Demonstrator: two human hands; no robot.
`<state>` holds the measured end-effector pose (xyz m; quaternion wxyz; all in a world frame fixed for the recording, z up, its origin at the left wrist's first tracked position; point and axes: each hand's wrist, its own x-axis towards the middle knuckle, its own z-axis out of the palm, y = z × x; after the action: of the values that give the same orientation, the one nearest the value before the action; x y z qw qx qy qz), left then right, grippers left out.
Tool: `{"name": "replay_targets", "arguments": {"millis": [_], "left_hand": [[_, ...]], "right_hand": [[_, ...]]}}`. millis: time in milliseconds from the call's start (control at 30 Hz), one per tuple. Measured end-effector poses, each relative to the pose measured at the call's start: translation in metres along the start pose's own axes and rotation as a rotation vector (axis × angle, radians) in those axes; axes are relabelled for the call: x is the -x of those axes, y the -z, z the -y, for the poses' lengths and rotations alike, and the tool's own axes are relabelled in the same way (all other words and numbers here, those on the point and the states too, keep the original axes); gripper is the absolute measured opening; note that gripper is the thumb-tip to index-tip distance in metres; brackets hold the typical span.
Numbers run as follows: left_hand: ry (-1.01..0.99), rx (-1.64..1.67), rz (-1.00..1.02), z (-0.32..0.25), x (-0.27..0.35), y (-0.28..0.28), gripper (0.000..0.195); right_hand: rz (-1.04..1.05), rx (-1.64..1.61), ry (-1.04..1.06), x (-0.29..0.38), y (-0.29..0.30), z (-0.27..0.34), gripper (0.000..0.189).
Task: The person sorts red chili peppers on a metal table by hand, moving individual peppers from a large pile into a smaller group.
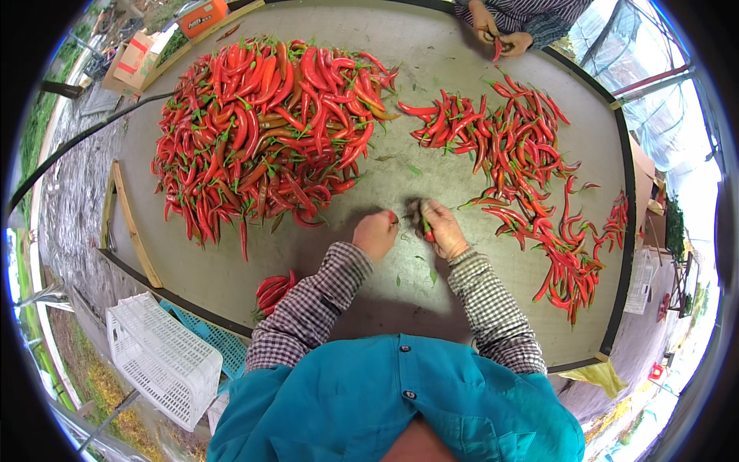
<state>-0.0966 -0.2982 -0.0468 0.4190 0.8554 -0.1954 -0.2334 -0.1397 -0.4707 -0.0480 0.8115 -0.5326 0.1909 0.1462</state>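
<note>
My left hand is closed over the middle of the table, with a bit of red showing at its fingertips, probably part of a chili. A red chili pepper with a green stem is gripped in my right hand, a short gap away. Up and to the left lies a large heap of red chilies, some brownish or green-tinged. To the right spreads a looser, long pile of red chilies. A small bunch of red chilies rests beside my left sleeve. Loose green leaf bits lie near my hands.
Across the table, a co-worker's hands hold a red chili. Dark edging surrounds the tabletop. A wooden strip lies at the left, with a white plastic crate and a blue crate below. Cardboard boxes stand at the upper left.
</note>
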Motion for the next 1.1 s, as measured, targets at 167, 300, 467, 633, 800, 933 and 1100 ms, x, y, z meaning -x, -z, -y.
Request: {"name": "replay_targets", "arguments": {"millis": [167,300,467,633,800,933,1100], "left_hand": [[0.401,0.955,0.333,-0.009,-0.005,-0.007,0.041],[0.514,1.386,0.548,-0.032,0.007,-0.006,0.034],[0.562,1.536,0.439,0.008,0.012,-0.020,0.028],[0.332,0.466,0.025,0.065,0.023,-0.051,0.023],[0.351,0.262,-0.039,0.054,0.023,-0.050,0.031],[0.316,0.250,-0.106,0.061,0.026,-0.053,0.033],[0.236,0.289,-0.174,0.090,0.022,-0.081,0.034]], "right_hand": [[-0.143,0.119,0.242,0.000,0.000,-0.014,0.037],[-0.042,0.604,0.509,0.002,-0.019,-0.001,0.038],[0.396,1.067,0.541,-0.014,-0.014,0.028,0.055],[0.223,1.321,0.347,-0.092,0.024,0.089,0.055],[-0.437,1.839,0.372,-0.163,0.039,0.120,0.060],[-0.316,1.988,0.001,-0.176,0.026,0.132,0.065],[-0.357,2.044,0.006,-0.161,0.038,0.126,0.056]]}}
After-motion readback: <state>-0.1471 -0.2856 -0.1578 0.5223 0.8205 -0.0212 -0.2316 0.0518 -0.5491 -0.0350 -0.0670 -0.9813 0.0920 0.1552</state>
